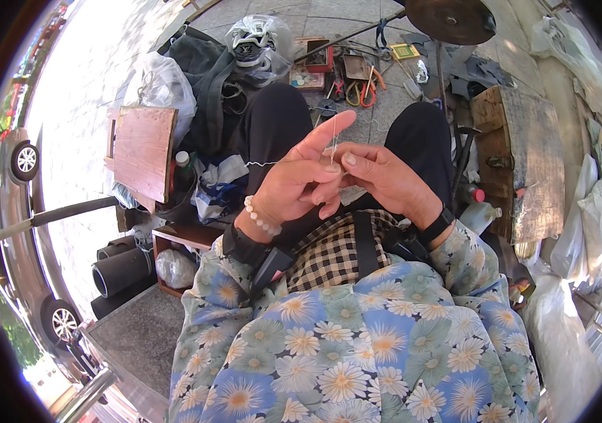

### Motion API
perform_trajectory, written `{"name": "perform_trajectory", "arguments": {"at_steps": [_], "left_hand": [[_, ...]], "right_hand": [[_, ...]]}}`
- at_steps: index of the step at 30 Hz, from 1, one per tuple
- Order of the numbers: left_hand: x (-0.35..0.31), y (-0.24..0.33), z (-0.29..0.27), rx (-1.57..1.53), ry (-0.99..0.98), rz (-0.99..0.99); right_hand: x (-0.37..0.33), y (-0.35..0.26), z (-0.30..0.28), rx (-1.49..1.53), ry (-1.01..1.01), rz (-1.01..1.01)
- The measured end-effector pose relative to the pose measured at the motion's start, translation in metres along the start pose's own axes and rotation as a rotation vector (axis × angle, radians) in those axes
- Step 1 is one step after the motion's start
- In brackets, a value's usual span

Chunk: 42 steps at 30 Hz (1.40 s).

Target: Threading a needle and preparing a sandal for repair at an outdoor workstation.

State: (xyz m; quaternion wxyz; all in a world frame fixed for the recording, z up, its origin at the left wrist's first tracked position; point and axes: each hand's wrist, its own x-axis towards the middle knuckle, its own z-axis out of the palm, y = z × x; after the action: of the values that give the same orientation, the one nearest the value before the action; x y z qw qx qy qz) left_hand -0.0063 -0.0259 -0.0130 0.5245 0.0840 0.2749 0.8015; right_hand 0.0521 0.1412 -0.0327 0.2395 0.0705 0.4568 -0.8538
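Note:
My left hand is raised over my lap, index finger stretched up and forward, thumb and other fingers closed on a thin white thread. One stretch of the thread runs out to the left of this hand; another rises from the pinch toward the index fingertip. Close against it, my right hand has its thumb and index finger pressed together at the same thread. Whether a needle is between the fingertips is too small to tell. Below the hands lies a black-and-tan checked cloth across my lap.
Ahead on the paving are orange-handled scissors, a small red box and a bagged shoe. A wooden box stands right, a wooden board left. A round metal part on a stand rises ahead. Rolled black sheets lie left.

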Motion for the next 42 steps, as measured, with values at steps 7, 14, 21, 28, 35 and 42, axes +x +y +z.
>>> {"name": "perform_trajectory", "arguments": {"at_steps": [7, 14, 21, 28, 35, 42], "left_hand": [[0.006, -0.006, 0.001, 0.109, 0.054, -0.056], [0.010, -0.008, 0.004, 0.065, 0.007, -0.084], [0.007, -0.007, 0.013, 0.369, 0.059, -0.150], [0.005, -0.013, -0.002, 0.430, 0.035, -0.131], [0.003, -0.014, -0.002, 0.597, -0.018, -0.061], [-0.001, -0.015, 0.003, 0.172, 0.013, -0.018]], "right_hand": [[0.002, 0.000, -0.006, 0.416, -0.062, 0.002], [0.005, 0.007, -0.008, 0.488, 0.109, 0.014], [0.016, 0.010, -0.013, 0.366, 0.333, -0.084], [0.009, 0.011, -0.019, 0.627, 0.066, -0.082], [0.008, 0.006, -0.014, 0.817, 0.126, -0.050], [0.005, 0.012, -0.021, 0.490, 0.142, -0.209]]}}
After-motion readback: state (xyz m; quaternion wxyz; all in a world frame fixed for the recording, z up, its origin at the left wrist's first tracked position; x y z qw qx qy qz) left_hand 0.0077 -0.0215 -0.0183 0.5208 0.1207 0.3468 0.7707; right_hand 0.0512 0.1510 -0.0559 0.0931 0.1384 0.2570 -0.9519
